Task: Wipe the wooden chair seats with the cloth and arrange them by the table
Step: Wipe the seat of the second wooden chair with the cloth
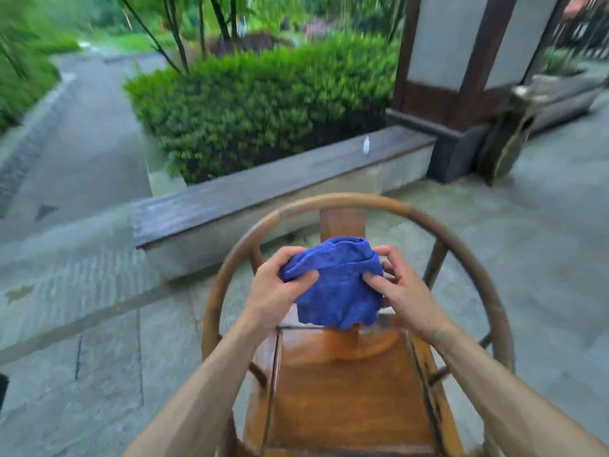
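Observation:
A blue cloth (336, 285) hangs bunched in the air above a wooden chair. My left hand (273, 285) pinches its left side and my right hand (402, 285) pinches its right side, thumbs on top. The chair has a round curved back rail (346, 201), a central back splat (342, 222) and a glossy brown seat (346, 390) directly below my forearms. The cloth's lower edge hangs just above the seat's far end. No table is in view.
A low stone bench (263, 189) with a dark wooden top runs behind the chair, with a small white bottle (366, 145) on it. A green hedge (263, 103) grows beyond. A dark pillar base (461, 150) stands at the right. Paved ground (82, 324) surrounds the chair.

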Motion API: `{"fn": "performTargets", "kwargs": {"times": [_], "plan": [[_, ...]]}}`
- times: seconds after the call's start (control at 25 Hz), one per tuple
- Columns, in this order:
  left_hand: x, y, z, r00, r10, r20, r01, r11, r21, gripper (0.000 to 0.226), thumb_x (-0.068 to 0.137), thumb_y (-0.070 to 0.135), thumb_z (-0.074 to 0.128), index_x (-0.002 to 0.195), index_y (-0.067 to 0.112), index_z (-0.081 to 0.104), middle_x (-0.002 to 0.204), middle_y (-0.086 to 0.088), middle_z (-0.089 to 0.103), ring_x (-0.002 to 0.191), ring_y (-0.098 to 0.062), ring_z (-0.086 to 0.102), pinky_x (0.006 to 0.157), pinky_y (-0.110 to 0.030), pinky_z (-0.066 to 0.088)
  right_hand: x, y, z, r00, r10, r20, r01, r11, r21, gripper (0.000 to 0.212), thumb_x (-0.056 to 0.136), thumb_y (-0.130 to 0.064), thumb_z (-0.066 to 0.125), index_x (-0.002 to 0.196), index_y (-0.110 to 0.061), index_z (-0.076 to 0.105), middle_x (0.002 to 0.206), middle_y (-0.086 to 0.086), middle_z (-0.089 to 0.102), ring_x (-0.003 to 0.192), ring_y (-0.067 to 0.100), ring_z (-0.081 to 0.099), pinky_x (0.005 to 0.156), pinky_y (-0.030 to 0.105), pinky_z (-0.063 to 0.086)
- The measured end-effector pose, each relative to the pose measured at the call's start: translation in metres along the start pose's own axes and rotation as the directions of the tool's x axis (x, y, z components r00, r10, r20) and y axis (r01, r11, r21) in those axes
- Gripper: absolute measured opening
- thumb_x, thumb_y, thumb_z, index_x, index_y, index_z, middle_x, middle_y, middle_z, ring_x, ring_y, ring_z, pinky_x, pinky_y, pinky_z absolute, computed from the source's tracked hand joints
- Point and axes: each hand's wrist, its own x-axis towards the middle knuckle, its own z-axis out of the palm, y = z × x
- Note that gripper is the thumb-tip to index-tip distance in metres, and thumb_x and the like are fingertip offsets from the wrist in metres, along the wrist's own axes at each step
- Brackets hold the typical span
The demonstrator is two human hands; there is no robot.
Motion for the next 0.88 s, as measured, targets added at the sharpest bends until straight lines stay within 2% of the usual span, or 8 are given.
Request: {"fn": "performTargets", "kwargs": {"times": [0.12, 0.24, 0.32, 0.4, 0.56, 0.64, 0.76, 0.88], "plan": [[0.006, 0.078, 0.007, 0.995, 0.097, 0.012, -0.096, 0.994, -0.049, 0.027, 0.073, 0.012, 0.075, 0.097, 0.024, 0.071, 0.090, 0.006, 0.072, 0.084, -0.011, 0.064, 0.080, -0.028, 0.052, -0.008, -0.076, -0.019, 0.991, -0.116, -0.070, 0.115, 0.993, -0.025, 0.013, 0.084, -0.037, 0.065, 0.094, -0.041, 0.058, 0.104, 0.014, 0.067, 0.077, 0.020, 0.062, 0.059, 0.031, 0.049], [0.010, 0.123, 0.014, 0.983, 0.182, 0.013, -0.179, 0.978, -0.109, 0.027, 0.077, 0.013, 0.075, 0.102, 0.023, 0.070, 0.093, 0.003, 0.072, 0.087, -0.012, 0.065, 0.082, -0.030, 0.053, -0.015, -0.122, -0.035, 0.968, -0.207, -0.139, 0.202, 0.978, -0.047, 0.011, 0.090, -0.034, 0.067, 0.094, -0.040, 0.058, 0.091, 0.009, 0.066, 0.071, 0.012, 0.062, 0.055, 0.026, 0.047], [0.013, 0.137, 0.017, 0.976, 0.219, 0.019, -0.214, 0.967, -0.140, 0.027, 0.079, 0.013, 0.075, 0.101, 0.025, 0.070, 0.094, 0.000, 0.071, 0.087, -0.014, 0.064, 0.084, -0.034, 0.053, -0.020, -0.139, -0.041, 0.957, -0.249, -0.151, 0.241, 0.968, -0.072, 0.014, 0.092, -0.031, 0.067, 0.092, -0.041, 0.058, 0.086, 0.005, 0.064, 0.068, 0.010, 0.060, 0.054, 0.023, 0.046], [0.013, 0.143, 0.018, 0.967, 0.250, 0.041, -0.242, 0.960, -0.143, 0.027, 0.081, 0.011, 0.076, 0.099, 0.030, 0.070, 0.094, 0.001, 0.071, 0.087, -0.013, 0.064, 0.084, -0.034, 0.053, -0.026, -0.148, -0.043, 0.944, -0.274, -0.183, 0.262, 0.961, -0.085, 0.010, 0.089, -0.035, 0.065, 0.092, -0.041, 0.058, 0.088, 0.009, 0.063, 0.068, 0.011, 0.058, 0.056, 0.024, 0.045], [0.012, 0.145, 0.032, 0.944, 0.309, 0.118, -0.295, 0.947, -0.127, 0.029, 0.086, 0.004, 0.074, 0.101, 0.029, 0.067, 0.095, 0.004, 0.073, 0.088, -0.011, 0.066, 0.083, -0.029, 0.054, -0.052, -0.150, -0.051, 0.915, -0.292, -0.279, 0.265, 0.955, -0.131, 0.012, 0.089, -0.035, 0.067, 0.098, -0.037, 0.060, 0.097, 0.020, 0.066, 0.077, 0.018, 0.062, 0.064, 0.035, 0.048], [0.012, 0.144, 0.050, 0.926, 0.324, 0.194, -0.302, 0.944, -0.137, 0.029, 0.086, 0.006, 0.075, 0.104, 0.027, 0.067, 0.098, 0.004, 0.073, 0.092, -0.013, 0.068, 0.084, -0.029, 0.054, -0.076, -0.148, -0.061, 0.891, -0.279, -0.359, 0.229, 0.957, -0.175, 0.012, 0.094, -0.030, 0.067, 0.097, -0.038, 0.059, 0.097, 0.014, 0.068, 0.073, 0.013, 0.061, 0.060, 0.029, 0.047], [0.005, 0.149, 0.101, 0.868, 0.364, 0.337, -0.317, 0.930, -0.189, 0.026, 0.085, 0.003, 0.075, 0.106, 0.017, 0.066, 0.094, 0.006, 0.073, 0.088, -0.009, 0.067, 0.082, -0.025, 0.053, -0.129, -0.144, -0.083, 0.812, -0.237, -0.533, 0.135, 0.965, -0.224, 0.024, 0.096, -0.021, 0.064, 0.093, -0.044, 0.059, 0.094, 0.009, 0.069, 0.067, 0.008, 0.060, 0.055, 0.023, 0.046], [-0.020, 0.164, 0.171, 0.771, 0.399, 0.496, -0.294, 0.914, -0.280, 0.028, 0.084, 0.003, 0.076, 0.107, 0.014, 0.066, 0.096, 0.007, 0.072, 0.089, -0.007, 0.067, 0.083, -0.022, 0.053, -0.206, -0.147, -0.110, 0.675, -0.192, -0.713, 0.031, 0.972, -0.233, 0.023, 0.097, -0.017, 0.063, 0.098, -0.040, 0.059, 0.099, 0.010, 0.069, 0.070, 0.014, 0.065, 0.054, 0.037, 0.053]]}}
